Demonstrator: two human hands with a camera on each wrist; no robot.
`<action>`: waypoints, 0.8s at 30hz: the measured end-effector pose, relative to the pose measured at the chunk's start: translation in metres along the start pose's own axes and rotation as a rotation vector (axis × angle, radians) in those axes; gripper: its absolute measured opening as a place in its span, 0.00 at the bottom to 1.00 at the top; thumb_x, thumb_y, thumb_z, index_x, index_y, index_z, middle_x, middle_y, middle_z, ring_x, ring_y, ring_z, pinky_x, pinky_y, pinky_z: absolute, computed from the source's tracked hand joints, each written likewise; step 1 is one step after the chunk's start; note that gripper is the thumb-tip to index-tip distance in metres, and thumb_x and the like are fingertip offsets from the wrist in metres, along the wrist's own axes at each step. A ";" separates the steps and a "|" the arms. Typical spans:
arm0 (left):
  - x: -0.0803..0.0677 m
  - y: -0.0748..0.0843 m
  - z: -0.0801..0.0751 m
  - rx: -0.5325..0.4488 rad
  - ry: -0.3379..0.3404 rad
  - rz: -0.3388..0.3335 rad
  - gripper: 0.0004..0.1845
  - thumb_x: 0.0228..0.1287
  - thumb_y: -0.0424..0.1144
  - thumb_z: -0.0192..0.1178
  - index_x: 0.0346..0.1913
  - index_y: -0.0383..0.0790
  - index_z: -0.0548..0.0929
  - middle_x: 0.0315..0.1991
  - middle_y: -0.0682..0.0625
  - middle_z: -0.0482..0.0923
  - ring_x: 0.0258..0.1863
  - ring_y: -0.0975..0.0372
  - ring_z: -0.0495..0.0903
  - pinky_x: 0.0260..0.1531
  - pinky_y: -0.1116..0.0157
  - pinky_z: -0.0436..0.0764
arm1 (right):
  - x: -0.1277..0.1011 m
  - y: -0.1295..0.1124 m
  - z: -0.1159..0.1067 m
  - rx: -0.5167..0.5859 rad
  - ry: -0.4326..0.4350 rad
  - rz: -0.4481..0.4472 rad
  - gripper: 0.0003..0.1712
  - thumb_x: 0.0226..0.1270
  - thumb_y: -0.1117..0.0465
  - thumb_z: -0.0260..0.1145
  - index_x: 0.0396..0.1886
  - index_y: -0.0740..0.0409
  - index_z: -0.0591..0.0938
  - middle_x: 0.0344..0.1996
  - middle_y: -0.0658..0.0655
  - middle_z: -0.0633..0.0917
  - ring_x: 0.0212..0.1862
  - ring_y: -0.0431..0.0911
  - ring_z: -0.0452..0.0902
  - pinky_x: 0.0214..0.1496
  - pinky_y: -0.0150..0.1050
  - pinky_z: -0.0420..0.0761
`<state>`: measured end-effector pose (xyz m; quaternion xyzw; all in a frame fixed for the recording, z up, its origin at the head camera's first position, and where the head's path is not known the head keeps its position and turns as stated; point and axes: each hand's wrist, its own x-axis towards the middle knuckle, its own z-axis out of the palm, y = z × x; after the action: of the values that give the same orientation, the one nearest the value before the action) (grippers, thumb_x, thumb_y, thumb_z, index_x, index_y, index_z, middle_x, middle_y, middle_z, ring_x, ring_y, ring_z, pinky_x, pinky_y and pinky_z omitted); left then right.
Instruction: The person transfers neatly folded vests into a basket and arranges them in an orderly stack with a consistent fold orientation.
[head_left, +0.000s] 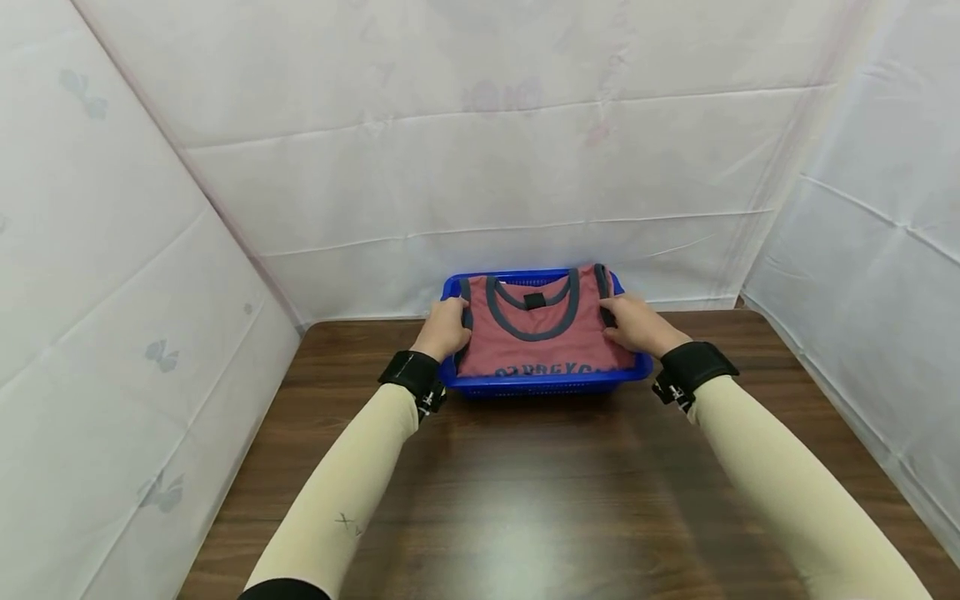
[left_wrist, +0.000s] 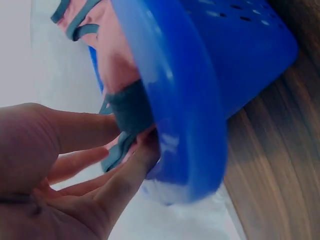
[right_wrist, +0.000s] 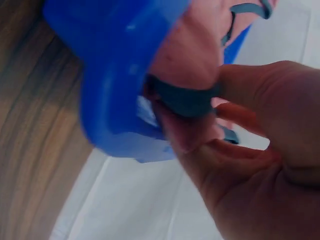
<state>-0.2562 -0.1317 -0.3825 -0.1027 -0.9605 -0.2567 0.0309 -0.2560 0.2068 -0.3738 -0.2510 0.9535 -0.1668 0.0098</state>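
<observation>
Two hands pinch red shirt [head_left: 542, 337] edges | blue basket [head_left: 540, 384] rim beneath | wooden table [head_left: 525, 483] | white sheets [head_left: 480, 167] around

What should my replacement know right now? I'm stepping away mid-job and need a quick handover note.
Left hand: grip pinches the folded red tank top at its left edge.
Right hand: pinches the right edge.
The tank top lies folded inside the blue basket at the far side of the wooden table.
Done: top folded and in the basket.
Left: probably only letting go and drawing both hands back.
</observation>
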 end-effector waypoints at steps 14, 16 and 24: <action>-0.031 -0.004 -0.012 0.187 -0.074 0.202 0.27 0.65 0.44 0.73 0.62 0.33 0.83 0.55 0.39 0.85 0.54 0.47 0.83 0.57 0.48 0.79 | -0.024 -0.018 -0.005 -0.192 0.028 -0.034 0.26 0.70 0.65 0.69 0.64 0.73 0.78 0.65 0.77 0.75 0.64 0.71 0.73 0.58 0.62 0.78; -0.032 -0.008 -0.010 0.212 -0.102 0.192 0.27 0.66 0.47 0.72 0.62 0.35 0.84 0.59 0.40 0.83 0.63 0.44 0.77 0.64 0.44 0.73 | -0.026 -0.017 -0.001 -0.196 0.008 -0.036 0.26 0.71 0.64 0.68 0.64 0.73 0.78 0.63 0.77 0.76 0.62 0.70 0.75 0.55 0.62 0.80; -0.035 -0.022 -0.001 0.217 -0.147 0.140 0.27 0.68 0.50 0.70 0.64 0.40 0.83 0.70 0.42 0.74 0.78 0.42 0.55 0.71 0.34 0.55 | -0.029 -0.007 0.012 -0.129 -0.030 0.009 0.25 0.75 0.62 0.64 0.66 0.70 0.77 0.67 0.75 0.74 0.72 0.71 0.63 0.65 0.77 0.59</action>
<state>-0.2265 -0.1573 -0.3963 -0.1839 -0.9728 -0.1403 -0.0109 -0.2257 0.2112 -0.3845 -0.2492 0.9631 -0.1013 0.0086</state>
